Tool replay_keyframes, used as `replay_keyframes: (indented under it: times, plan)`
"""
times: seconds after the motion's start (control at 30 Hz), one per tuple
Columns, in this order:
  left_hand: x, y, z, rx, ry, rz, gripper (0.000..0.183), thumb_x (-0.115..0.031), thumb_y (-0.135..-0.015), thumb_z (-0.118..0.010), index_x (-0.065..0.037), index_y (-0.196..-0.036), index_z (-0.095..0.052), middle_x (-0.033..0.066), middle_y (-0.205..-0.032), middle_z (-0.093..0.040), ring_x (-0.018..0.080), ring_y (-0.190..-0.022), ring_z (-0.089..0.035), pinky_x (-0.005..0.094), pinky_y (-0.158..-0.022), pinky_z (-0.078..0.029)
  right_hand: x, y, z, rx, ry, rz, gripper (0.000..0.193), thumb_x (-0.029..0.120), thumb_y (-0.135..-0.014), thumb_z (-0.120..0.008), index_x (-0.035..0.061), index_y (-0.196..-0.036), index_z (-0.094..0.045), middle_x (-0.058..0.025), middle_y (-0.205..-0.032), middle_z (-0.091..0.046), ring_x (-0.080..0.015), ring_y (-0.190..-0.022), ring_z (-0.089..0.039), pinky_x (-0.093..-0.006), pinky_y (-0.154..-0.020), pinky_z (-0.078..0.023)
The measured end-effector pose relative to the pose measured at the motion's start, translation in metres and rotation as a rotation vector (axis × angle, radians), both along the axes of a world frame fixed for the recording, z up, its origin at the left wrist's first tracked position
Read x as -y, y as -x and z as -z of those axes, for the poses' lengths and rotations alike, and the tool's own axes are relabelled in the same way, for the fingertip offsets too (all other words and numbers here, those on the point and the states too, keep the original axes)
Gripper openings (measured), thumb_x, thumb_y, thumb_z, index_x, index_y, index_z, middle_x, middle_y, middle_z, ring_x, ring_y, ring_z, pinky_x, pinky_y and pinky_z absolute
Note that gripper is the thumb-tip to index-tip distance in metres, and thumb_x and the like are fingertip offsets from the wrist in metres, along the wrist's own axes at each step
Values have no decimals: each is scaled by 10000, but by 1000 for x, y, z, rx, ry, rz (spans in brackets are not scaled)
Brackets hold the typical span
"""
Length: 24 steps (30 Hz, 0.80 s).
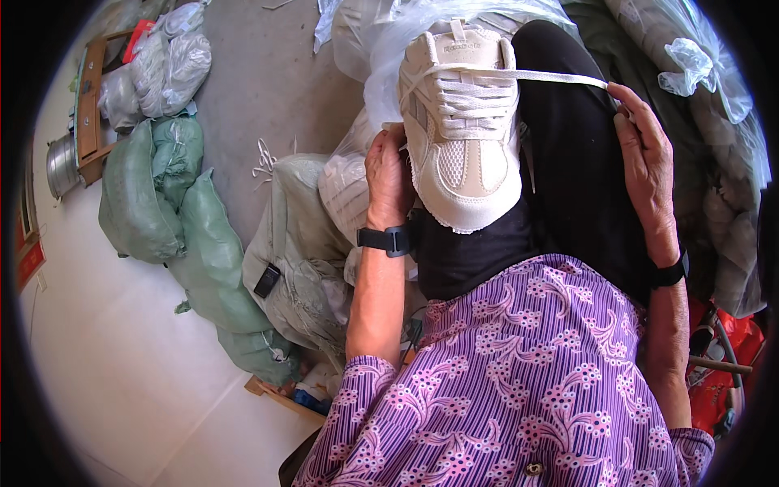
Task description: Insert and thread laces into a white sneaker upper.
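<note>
A cream and white sneaker (462,130) rests on my lap over the black trousers (572,138), its toe toward me. White laces criss-cross its tongue. My left hand (388,174) is curled against the shoe's left side, with its fingertips partly hidden behind the shoe. One lace end (560,78) runs taut from the top of the shoe to the right. My right hand (645,150) pinches that end between thumb and forefinger, above my right thigh. A black band sits on each wrist.
Green woven sacks (203,243) are piled at the left by the white wall. A pale sack (296,235) with a small black device (267,280) on it stands beside my left arm. Clear plastic bags (365,40) lie ahead. At far left is a wooden drawer unit (88,105).
</note>
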State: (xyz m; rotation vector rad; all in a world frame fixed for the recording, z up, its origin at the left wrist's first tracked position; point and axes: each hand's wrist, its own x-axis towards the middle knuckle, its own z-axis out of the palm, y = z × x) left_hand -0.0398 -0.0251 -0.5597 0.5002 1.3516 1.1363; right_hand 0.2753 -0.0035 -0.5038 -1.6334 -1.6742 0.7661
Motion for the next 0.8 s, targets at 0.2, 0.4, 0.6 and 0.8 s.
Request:
replay_keyframes:
  times: [0.2, 0.4, 0.6, 0.8]
  plan:
    - [-1, -2, -4, -27, 28, 13, 297, -265, -914, -520, 7, -1012, -590, 83, -945, -630, 155, -844, -588, 279, -762, -466, -1, 0, -3, -11, -17, -37, 249, 85, -921, -515, 70, -1154, -600, -92, -1001, -625, -192, -899, -584, -281, -815, -450]
    - [1, -4, -5, -39, 7, -6, 290, -256, -911, -515, 8, -1004, -593, 88, -941, -631, 158, -840, -594, 276, -760, -469, 0, 0, -2, -9, -21, -40, 254, 95, -919, -518, 71, -1158, -598, -93, -1008, -625, -191, -896, -588, -283, -817, -451]
    - [0, -5, -8, -91, 3, 31, 298, -264, -914, -510, 9, -995, -599, 88, -939, -633, 158, -846, -593, 279, -765, -469, 0, 0, -1, -9, -37, -42, 257, 100, -920, -514, 77, -1162, -597, -86, -1025, -625, -189, -905, -589, -282, -824, -449]
    - [0, -3, -4, -71, 7, 30, 312, -274, -918, -501, 12, -994, -598, 86, -936, -631, 159, -846, -590, 281, -773, -467, 0, 0, -1, -11, -29, -42, 258, 104, -922, -510, 70, -1163, -595, -85, -1026, -624, -185, -907, -588, -282, -825, -449]
